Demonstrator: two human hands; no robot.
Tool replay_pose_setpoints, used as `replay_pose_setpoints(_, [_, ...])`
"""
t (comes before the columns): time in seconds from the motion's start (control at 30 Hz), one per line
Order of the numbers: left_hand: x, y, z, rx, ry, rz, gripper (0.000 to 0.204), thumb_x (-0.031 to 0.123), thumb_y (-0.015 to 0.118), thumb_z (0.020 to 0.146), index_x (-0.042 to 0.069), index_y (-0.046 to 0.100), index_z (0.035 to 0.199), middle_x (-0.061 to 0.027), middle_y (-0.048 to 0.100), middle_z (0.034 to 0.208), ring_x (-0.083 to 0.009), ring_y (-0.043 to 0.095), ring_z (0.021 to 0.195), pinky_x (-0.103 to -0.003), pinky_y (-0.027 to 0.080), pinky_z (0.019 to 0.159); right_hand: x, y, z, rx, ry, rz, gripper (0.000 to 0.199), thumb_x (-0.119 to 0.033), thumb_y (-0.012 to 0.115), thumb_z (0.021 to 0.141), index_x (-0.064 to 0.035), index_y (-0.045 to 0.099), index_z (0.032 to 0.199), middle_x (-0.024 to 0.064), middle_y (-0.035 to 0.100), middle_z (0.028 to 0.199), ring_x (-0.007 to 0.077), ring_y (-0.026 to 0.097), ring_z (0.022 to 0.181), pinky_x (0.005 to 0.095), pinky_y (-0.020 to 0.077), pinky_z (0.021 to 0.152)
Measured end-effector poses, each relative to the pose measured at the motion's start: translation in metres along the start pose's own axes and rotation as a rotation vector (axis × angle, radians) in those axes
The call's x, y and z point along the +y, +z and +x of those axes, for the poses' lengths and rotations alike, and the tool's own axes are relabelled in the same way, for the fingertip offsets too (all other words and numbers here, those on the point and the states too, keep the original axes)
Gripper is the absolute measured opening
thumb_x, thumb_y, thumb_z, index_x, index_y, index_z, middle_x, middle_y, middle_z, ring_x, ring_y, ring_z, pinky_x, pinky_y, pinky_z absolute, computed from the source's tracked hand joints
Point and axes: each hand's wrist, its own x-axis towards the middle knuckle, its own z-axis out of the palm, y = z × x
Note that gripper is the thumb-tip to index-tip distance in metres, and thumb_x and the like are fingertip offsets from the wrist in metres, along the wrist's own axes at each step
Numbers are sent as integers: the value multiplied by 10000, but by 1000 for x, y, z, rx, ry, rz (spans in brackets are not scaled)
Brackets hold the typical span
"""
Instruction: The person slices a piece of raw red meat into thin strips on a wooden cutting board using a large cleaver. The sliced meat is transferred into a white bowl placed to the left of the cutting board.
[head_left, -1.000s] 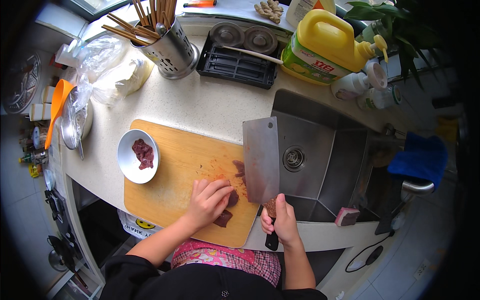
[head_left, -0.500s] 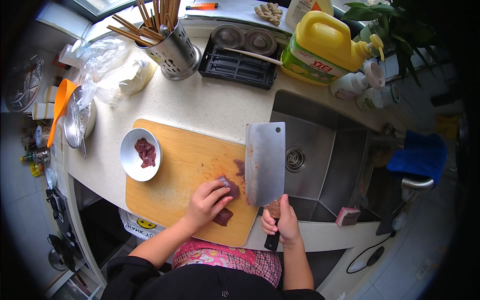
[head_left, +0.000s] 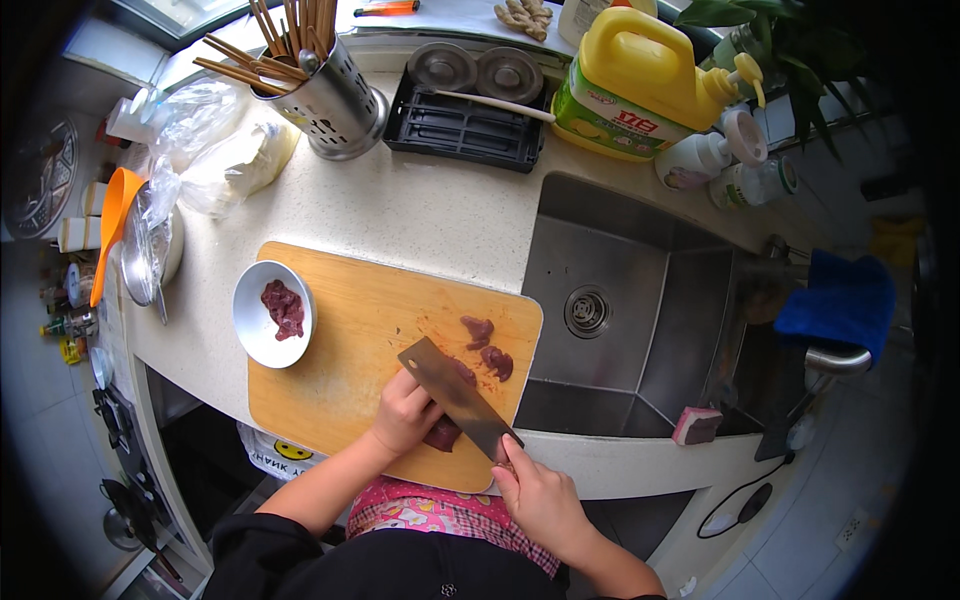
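Note:
My right hand (head_left: 540, 502) grips the handle of a cleaver (head_left: 452, 392), whose broad blade lies slantwise over the cutting board. Under and beside the blade is a piece of dark red meat (head_left: 463, 373), partly covered by it. My left hand (head_left: 404, 412) holds this piece from the left with bent fingers; the blade hides the fingertips. Another dark red chunk (head_left: 442, 434) lies nearer me, by the left hand. Two cut slices, one farther off (head_left: 478, 330) and one to the right (head_left: 496, 363), rest on the wooden cutting board (head_left: 335, 360).
A white bowl (head_left: 250, 335) with meat stands on the board's left. Right of the board is a steel sink (head_left: 610, 345); a sponge (head_left: 698, 426) sits on its near edge. Behind stand a chopstick holder (head_left: 340, 110), a black tray (head_left: 460, 140) and a yellow jug (head_left: 640, 60).
The cleaver has swung from upright at the board's right side to lie slanted against the meat by my left hand. A second slice now shows on the board's right.

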Motion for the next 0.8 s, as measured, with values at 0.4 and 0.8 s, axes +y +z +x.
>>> replay_pose_setpoints(0.4, [-7,5,-6,4,-73,-22,273,14,728,677,-3,663,942,-137,628,904,-321,629,804,-381,526,687,3,20,53,69,-135,1,438,-298,583,928,26,525,1216,175,658,715,352,656,598,432,531,514])
replay_pose_setpoints(0.8, [-6,4,-6,-12,-92,-22,237,28,712,698,3,652,925,-156,607,927,-337,618,794,-387,521,685,15,10,42,-54,-17,174,366,-254,552,944,1,529,1206,235,659,865,411,650,776,470,530,650])
